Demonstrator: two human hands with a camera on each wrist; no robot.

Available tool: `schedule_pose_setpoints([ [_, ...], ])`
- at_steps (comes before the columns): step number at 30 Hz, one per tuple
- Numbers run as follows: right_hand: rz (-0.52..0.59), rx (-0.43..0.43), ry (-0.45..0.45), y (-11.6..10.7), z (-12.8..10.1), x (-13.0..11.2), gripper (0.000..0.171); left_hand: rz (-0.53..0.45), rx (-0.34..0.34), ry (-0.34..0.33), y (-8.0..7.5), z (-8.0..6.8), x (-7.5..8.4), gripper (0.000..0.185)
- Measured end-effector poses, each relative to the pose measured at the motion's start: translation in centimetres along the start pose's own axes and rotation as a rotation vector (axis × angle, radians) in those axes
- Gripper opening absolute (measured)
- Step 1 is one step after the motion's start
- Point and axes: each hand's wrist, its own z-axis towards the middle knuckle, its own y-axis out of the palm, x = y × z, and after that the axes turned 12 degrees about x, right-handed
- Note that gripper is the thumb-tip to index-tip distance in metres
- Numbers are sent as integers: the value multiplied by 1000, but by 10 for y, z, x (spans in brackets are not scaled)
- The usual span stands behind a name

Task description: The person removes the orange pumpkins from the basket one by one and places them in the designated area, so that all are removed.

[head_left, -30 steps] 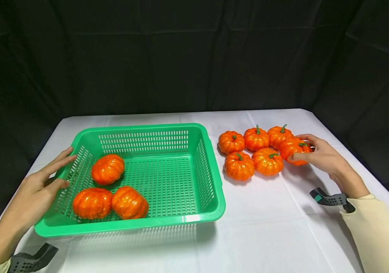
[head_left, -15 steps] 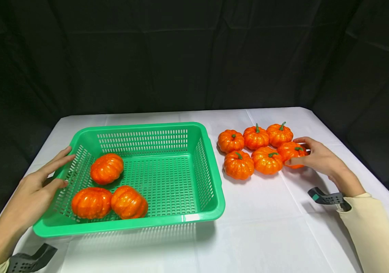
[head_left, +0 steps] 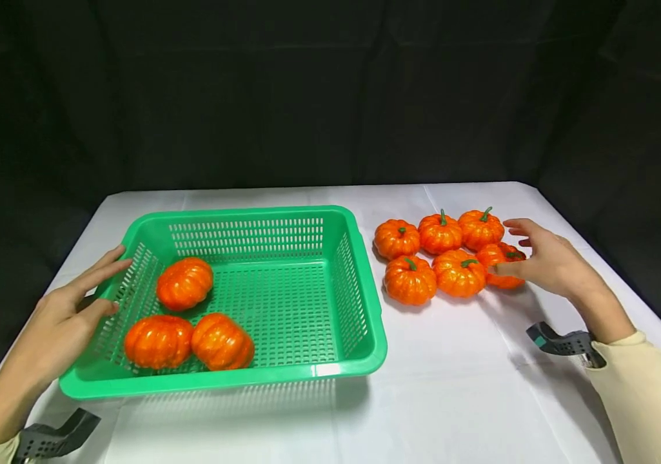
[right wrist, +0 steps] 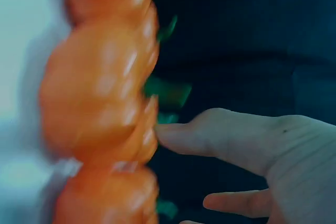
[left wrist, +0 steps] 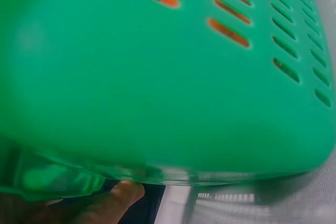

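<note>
A green slotted basket [head_left: 238,214] on the white table holds three orange pumpkins [head_left: 185,283]. My left hand [head_left: 69,308] lies flat against its left rim with straight fingers; the left wrist view shows the basket wall [left wrist: 157,77] close up and a fingertip [left wrist: 125,194] under it. To the right of the basket several more pumpkins [head_left: 439,233] sit in a cluster. My right hand [head_left: 530,256] is at the rightmost pumpkin [head_left: 495,252] with its fingers spread, only the thumb touching it. In the right wrist view a straight finger [right wrist: 210,136] meets a blurred pumpkin [right wrist: 100,87].
The white cloth [head_left: 452,386] covers the table, with bare cloth in front of the basket and the pumpkins. Black drapes close off the back and sides. The table's right edge [head_left: 626,283] runs just beyond my right hand.
A second ago my right hand's fingers curled round the rightmost pumpkin; they have now lifted off and spread. The left hand and basket have stayed put.
</note>
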Motion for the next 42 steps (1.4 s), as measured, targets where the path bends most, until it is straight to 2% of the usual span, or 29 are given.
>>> schedule_pose_setpoints([
  [4, 8, 92, -103, -3, -9, -44, 81, 0, 6, 9, -1, 3, 2, 57],
  [8, 22, 126, -224, -4, -18, -97, 76, 0, 9, 6, 0, 3, 2, 58],
  [12, 52, 124, -371, -3, -26, -143, 72, -3, 12, 4, 0, 2, 2, 57],
  [18, 120, 85, -567, 17, -28, -191, 60, -5, 15, 6, 2, 0, 1, 56],
  [24, 179, -26, -770, 46, -29, -235, 55, -4, 15, 9, 2, 1, 2, 57],
  [27, 173, -103, -865, 58, -29, -259, 55, 0, 20, 9, 3, 1, 2, 56],
  [34, 137, -303, -967, 83, -31, -305, 56, -2, 23, 20, 0, -1, 2, 56],
  [38, 153, -384, -1020, 102, -27, -318, 58, 1, 16, 16, 0, -1, 1, 56],
  [42, 150, -466, -1023, 122, -24, -324, 61, 6, 12, 10, 0, -1, 1, 56],
])
